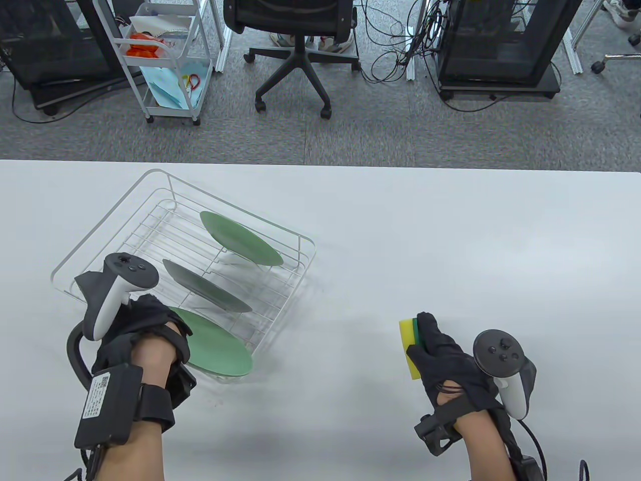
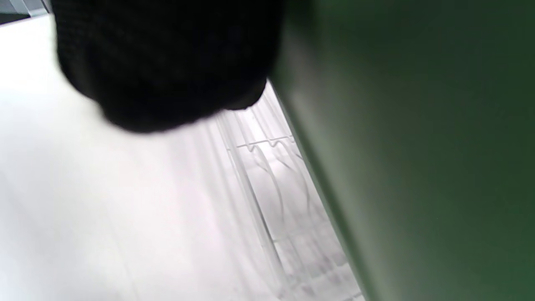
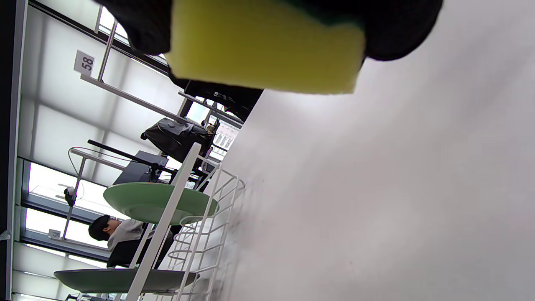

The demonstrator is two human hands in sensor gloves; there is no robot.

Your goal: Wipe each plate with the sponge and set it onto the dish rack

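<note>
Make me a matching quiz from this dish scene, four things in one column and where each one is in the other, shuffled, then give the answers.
Things:
1. sponge
2. dark grey plate
3. far green plate
4. near green plate

Places:
A. middle of the dish rack
B. in the right hand
C. at the rack's near end, by the left hand
D. rack slot farthest from the person

Pairs: 1-B, 2-A, 3-D, 4-C
</note>
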